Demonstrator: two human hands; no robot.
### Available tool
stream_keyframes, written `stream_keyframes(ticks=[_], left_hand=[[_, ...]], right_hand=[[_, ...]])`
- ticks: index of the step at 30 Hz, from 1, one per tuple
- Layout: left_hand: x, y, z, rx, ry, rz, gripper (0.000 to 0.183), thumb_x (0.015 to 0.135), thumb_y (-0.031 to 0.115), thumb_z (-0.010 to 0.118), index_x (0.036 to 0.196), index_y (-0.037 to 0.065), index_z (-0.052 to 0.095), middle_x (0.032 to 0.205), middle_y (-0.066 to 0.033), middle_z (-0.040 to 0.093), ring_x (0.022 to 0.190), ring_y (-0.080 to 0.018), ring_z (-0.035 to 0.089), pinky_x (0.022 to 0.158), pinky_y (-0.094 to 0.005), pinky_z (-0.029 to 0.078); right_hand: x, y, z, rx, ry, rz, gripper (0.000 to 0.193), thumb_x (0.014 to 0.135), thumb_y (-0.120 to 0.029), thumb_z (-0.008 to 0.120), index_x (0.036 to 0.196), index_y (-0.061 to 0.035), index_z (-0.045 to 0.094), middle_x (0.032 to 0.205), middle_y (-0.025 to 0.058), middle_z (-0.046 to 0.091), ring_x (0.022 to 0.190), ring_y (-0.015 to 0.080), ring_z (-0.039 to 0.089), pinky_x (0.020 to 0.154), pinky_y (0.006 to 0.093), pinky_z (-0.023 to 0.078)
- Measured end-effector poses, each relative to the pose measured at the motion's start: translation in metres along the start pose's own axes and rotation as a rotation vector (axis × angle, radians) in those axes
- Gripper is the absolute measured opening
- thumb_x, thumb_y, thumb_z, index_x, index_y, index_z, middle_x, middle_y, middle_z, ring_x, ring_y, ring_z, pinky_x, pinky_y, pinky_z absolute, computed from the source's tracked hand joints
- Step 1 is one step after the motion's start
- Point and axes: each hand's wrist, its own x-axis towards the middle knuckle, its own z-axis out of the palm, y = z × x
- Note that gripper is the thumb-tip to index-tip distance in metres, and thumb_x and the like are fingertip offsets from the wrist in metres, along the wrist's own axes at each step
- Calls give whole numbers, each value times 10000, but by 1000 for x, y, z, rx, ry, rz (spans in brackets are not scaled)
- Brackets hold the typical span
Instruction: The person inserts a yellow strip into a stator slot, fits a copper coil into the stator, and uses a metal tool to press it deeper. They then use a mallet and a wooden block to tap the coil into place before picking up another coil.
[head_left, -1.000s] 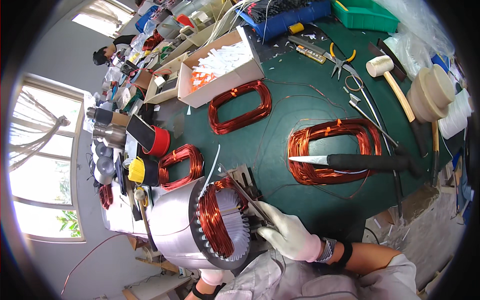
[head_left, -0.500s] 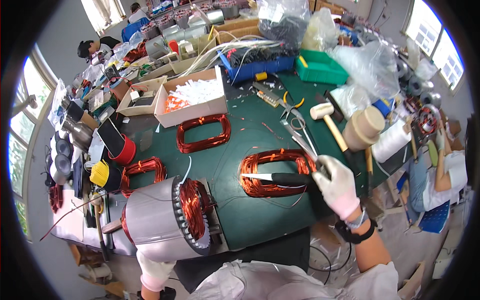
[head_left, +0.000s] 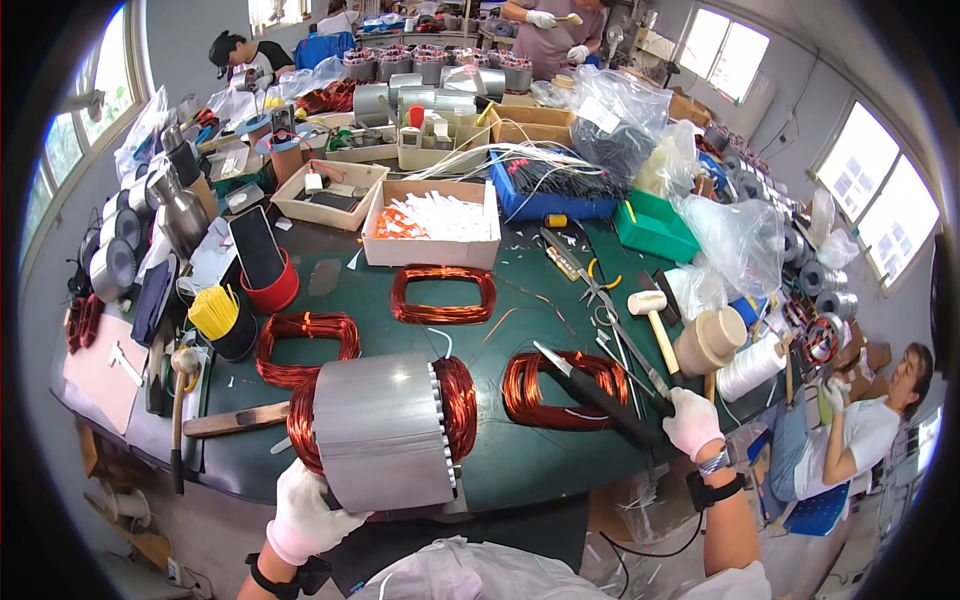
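Note:
My left hand (head_left: 305, 515), in a white glove, presses against the lower left of a grey metal stator core (head_left: 383, 435), fingers partly hidden behind it. Copper windings (head_left: 456, 408) bulge from both ends of the core. My right hand (head_left: 693, 425), also gloved, is closed at the dark handle end of a long flat steel tool (head_left: 645, 372); the grip itself is partly hidden. Beside that hand, a black-handled knife (head_left: 612, 405) lies across a copper wire coil (head_left: 535, 392). Two more coils lie farther off, one behind the core (head_left: 443, 270) and one to its left (head_left: 268, 355).
A mallet (head_left: 656, 325), pliers (head_left: 597, 288) and a white thread spool (head_left: 750, 370) stand or lie at right. Behind are a box of paper slips (head_left: 430, 253), a blue bin (head_left: 560, 207) and a green bin (head_left: 655, 237). A wooden stick (head_left: 235, 420) lies left. Other people sit and stand around.
My view has turned and lifted. The knife has swung to slant across the coil, handle toward me. My right hand has shifted off its handle toward the steel tool. My left hand stays at the core.

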Motion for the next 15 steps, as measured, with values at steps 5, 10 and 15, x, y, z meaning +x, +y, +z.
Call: stream_keyframes(ticks=[5,10,15], left_hand=[[1,-10,-5,-97,-1,-15,476,630,108,904,1077,50,753,1049,-148,740,940,-332,719,842,-384,583],[-5,4,-18,-235,-91,-149,509,613,135,933,1064,12,733,994,-141,726,864,-286,714,805,-361,577],[-17,-17,-12,-364,-107,-247,562,573,193,969,1031,-13,718,911,-132,692,773,-269,679,735,-355,557]], right_hand=[[-5,0,14,119,185,110,240,821,-118,642,1029,-5,599,982,242,656,972,466,646,880,545,524],[-14,-39,-14,199,244,286,271,903,-220,682,1052,-8,607,947,223,665,935,454,660,857,538,523],[-12,-79,-49,337,313,211,262,878,-219,755,928,15,648,894,205,654,844,422,657,770,490,510]])
